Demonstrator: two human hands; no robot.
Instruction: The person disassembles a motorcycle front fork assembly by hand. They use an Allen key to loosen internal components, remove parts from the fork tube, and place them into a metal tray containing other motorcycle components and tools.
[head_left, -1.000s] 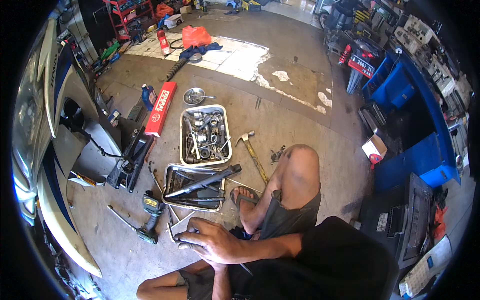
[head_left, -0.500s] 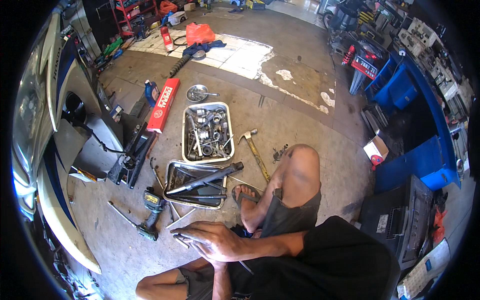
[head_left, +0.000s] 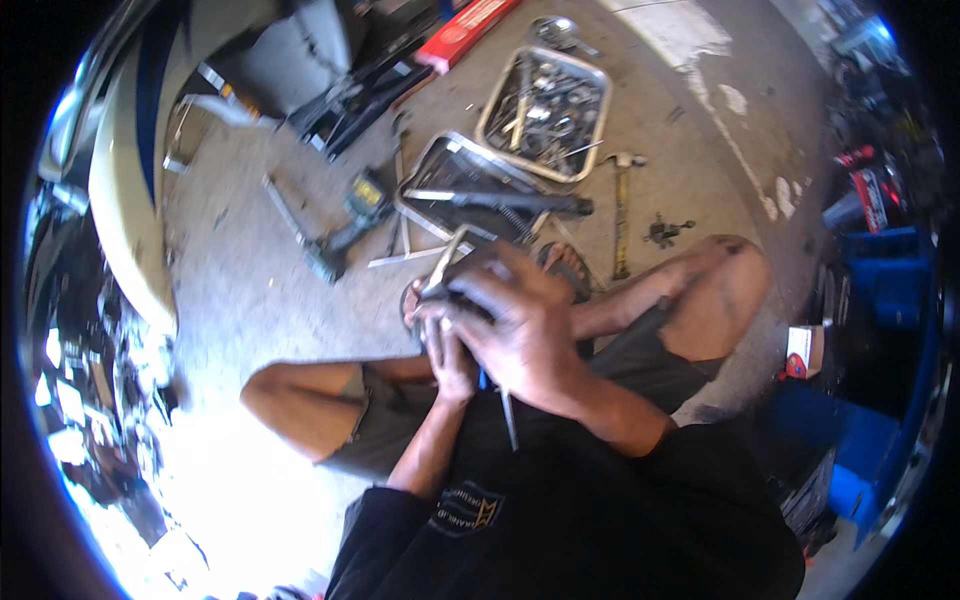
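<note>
From the head camera, the person's right hand [head_left: 515,325] looks clamped on a slim metal tool [head_left: 446,258], its pale end sticking out past the fingers, up in front of the dark shorts [head_left: 390,420]. The left hand [head_left: 445,360] sits just under it and touches it, but it's too blurry, so can't tell if those fingers are closed on anything. A thin metal rod [head_left: 509,420] pokes out below both hands toward the black shirt [head_left: 600,520]; no idea if it's the same piece

That rod is the sketchy bit imo: if the grip slips under force, it could jab the person, and stacked fingers could get pinched. A dropped tool could hit toes too, since that's just an open sandal [head_left: 570,270]

Writing-wise: the shirt has an emblem [head_left: 470,508] with pale lettering and a gold mark, the long red box [head_left: 465,38] has white print, and the white-and-red carton [head_left: 800,345] has markings too smeared to read
</note>
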